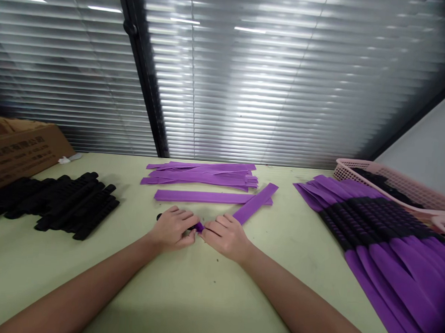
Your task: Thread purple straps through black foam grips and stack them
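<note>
My left hand (175,228) is closed around a black sleeve-like piece (159,216), whose rounded end pokes out at the left. Close beside it, my right hand (226,236) pinches a purple strip (256,203). A bunched bit of that strip shows between the two hands, at the black piece's end. From behind my right hand the strip's flat free end slants up to the right. It crosses over another flat purple strip (202,197). Most of the black piece is hidden by my left fingers.
A pile of purple strips (203,175) lies at the back. Black pieces (67,203) are heaped at left, near a cardboard box (22,146). At right, purple strips with black middles (376,229) lie beside a pink basket (344,168). Blinds (249,88) stand behind the table (185,303).
</note>
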Motion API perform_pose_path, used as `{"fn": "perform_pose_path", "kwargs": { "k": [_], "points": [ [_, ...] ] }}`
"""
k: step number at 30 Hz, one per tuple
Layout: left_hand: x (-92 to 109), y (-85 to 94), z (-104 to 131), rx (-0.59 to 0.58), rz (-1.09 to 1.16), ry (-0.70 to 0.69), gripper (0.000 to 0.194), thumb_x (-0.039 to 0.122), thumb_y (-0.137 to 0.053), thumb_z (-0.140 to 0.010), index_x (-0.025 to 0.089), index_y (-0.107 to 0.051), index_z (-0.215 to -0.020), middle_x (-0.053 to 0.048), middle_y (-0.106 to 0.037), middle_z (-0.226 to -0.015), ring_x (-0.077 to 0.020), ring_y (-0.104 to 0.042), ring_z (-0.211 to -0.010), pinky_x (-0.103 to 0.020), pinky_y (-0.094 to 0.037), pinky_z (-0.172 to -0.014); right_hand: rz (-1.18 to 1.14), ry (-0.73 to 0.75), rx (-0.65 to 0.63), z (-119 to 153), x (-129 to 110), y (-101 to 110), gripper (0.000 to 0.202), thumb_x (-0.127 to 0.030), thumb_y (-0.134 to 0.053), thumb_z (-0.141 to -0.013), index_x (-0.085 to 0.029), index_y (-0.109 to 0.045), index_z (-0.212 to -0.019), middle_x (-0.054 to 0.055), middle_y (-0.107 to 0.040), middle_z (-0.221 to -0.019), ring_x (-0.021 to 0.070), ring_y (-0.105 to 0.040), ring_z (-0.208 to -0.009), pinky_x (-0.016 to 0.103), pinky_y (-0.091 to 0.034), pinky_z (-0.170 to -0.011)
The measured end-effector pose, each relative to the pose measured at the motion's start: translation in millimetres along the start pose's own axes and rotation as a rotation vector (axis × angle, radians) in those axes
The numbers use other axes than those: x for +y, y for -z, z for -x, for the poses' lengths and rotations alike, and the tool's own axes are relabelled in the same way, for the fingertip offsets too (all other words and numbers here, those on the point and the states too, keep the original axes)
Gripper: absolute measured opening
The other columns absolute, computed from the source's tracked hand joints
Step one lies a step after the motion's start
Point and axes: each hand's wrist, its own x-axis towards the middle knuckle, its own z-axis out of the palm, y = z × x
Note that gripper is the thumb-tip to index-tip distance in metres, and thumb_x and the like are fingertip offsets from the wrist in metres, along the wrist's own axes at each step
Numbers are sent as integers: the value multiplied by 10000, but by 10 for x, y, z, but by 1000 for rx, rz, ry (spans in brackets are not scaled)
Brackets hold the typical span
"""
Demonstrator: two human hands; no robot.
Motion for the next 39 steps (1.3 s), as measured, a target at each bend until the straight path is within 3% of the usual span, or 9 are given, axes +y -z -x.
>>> {"fn": "perform_pose_path", "kwargs": {
  "k": [7,12,20,25,29,39],
  "points": [
    [0,6,3,42,6,-21,185,196,-425,-724,203,-561,-849,-1,-617,-682,-162,-568,-612,-320,-326,-595,-1,-17,-12,-8,-14,11,103,-179,-599,-873,-194,-616,-772,4,-633,-760,132,-461,-687,299,-301,-610],
    [-5,25,12,42,111,9,224,236,-438,-760,191,-530,-959,-32,-665,-790,-180,-602,-666,-315,-374,-621,-36,-74,7,9,-10,-5,63,-174,-612,-864,-199,-644,-817,9,-666,-796,129,-479,-689,289,-328,-608],
    [-2,-15,72,72,268,280,286,206,-497,-702,197,-510,-987,-47,-653,-863,-201,-606,-756,-315,-477,-667,-191,-245,93,-2,9,-17,94,-219,-617,-873,-199,-699,-914,24,-720,-930,130,-562,-728,289,-428,-637],
    [-52,-34,56,167,353,170,233,188,-496,-806,196,-527,-1037,-51,-664,-945,-183,-623,-852,-309,-501,-760,-314,-344,140,4,37,-55,120,-190,-623,-862,-208,-715,-937,35,-727,-931,134,-598,-748,291,-495,-670],
    [-79,-52,36,195,296,114,242,229,-487,-891,194,-532,-1127,-75,-667,-1026,-197,-617,-948,-333,-492,-828,-363,-403,196,-6,48,-61,128,-177,-631,-850,-210,-723,-933,40,-727,-919,142,-617,-759,299,-513,-667],
    [-132,-90,31,226,215,55,300,282,-457,-941,209,-551,-1216,-96,-657,-1106,-209,-608,-1010,-357,-480,-860,-382,-431,228,6,52,-68,105,-168,-638,-835,-210,-726,-874,49,-718,-868,142,-610,-737,297,-514,-644]
  ]
}}
